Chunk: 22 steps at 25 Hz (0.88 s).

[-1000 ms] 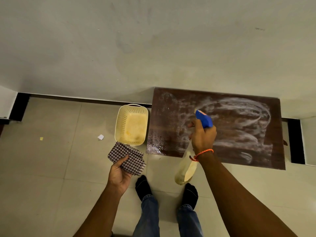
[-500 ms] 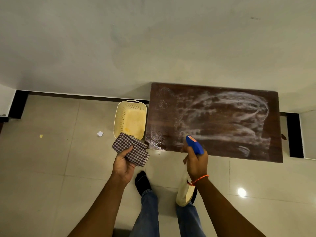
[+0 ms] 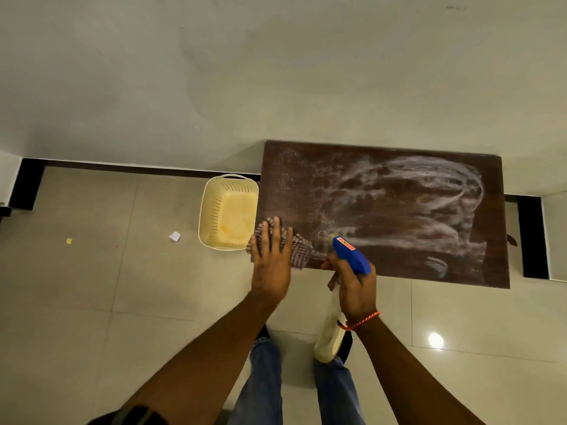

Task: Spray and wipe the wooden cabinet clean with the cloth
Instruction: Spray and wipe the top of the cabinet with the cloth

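The dark wooden cabinet top (image 3: 383,167) stands against the wall, streaked with white foam swirls across its middle and right. My left hand (image 3: 271,259) lies flat, fingers spread, pressing the checked cloth (image 3: 300,250) onto the cabinet's near left corner. My right hand (image 3: 357,289) grips the spray bottle (image 3: 349,253) by its blue trigger head at the cabinet's front edge; the pale bottle body hangs down below my wrist.
A cream perforated plastic basket (image 3: 214,191) sits on the tiled floor just left of the cabinet. Small paper scraps (image 3: 175,236) lie on the floor farther left. My feet and jeans are below, close to the cabinet front.
My left hand carried the cloth from beside the basket up onto the cabinet's left corner and flattened on it. My right hand drew the spray bottle back from over the top to the front edge.
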Motion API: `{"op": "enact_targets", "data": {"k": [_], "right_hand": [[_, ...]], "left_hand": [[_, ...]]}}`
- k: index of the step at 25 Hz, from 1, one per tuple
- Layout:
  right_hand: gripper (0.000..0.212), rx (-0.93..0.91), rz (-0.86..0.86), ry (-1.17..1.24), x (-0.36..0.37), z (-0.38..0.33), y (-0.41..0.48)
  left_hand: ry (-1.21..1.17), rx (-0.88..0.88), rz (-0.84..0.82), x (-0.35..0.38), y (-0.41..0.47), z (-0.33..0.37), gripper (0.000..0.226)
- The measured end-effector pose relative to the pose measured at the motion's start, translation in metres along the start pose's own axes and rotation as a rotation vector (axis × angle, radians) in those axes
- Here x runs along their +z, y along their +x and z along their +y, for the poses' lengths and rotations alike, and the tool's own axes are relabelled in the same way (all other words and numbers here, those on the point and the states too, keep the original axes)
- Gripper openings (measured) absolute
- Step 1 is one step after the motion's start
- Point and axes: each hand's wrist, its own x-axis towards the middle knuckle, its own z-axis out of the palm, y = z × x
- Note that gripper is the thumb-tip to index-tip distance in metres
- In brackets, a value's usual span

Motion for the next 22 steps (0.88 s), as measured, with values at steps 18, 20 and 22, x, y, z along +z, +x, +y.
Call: {"op": "enact_targets", "data": {"k": [18,20,22], "right_hand": [[0.036,0.043,-0.072,0.109,-0.015,0.011,0.014],[0.047,0.054,-0.074,0.142,-0.017,0.011,0.021],[0.04,0.03,-0.07,0.158,-0.014,0.008,0.031]], "left_hand": [[-0.128,-0.362,0.049,0.044,0.02,0.031,0.08],[-0.106,-0.394,0.069,0.032,0.049,0.032,0.082],[-0.106,-0.41,0.06,0.019,0.081,0.035,0.083]]}}
